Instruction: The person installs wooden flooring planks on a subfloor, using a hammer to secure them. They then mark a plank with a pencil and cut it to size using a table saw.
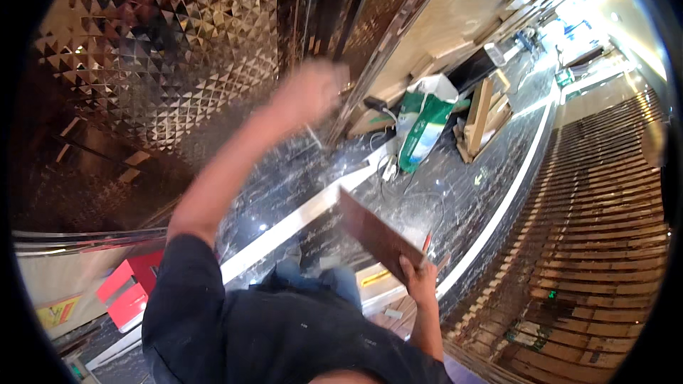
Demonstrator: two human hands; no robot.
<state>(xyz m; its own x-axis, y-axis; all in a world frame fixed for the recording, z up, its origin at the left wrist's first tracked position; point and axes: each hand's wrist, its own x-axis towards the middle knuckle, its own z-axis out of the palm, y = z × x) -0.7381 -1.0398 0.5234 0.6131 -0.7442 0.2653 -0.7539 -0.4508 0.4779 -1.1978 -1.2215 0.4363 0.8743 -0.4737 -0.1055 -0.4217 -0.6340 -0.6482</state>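
My right hand (421, 276) grips a flat, dark brown board (377, 231) by its near end, with the thumb lying on its face. A thin orange-red stick (427, 242), perhaps a pencil, pokes up beside those fingers. Stretched out ahead and to the left, my left hand (316, 89) is smeared by motion. Its fingers cannot be made out, nor whether it touches anything. It is nearest to the shiny bronze trim (388, 39) at the edge of a mirrored wall panel (213, 64) with small raised facets.
A green and white sack (421, 124) stands ahead on dark marbled floor, beside wood offcuts (478, 122) and loose cables (388, 171). White strips (299, 217) cross the floor. A slatted brown structure (597, 206) curves along the right. A red box (131, 288) sits at left.
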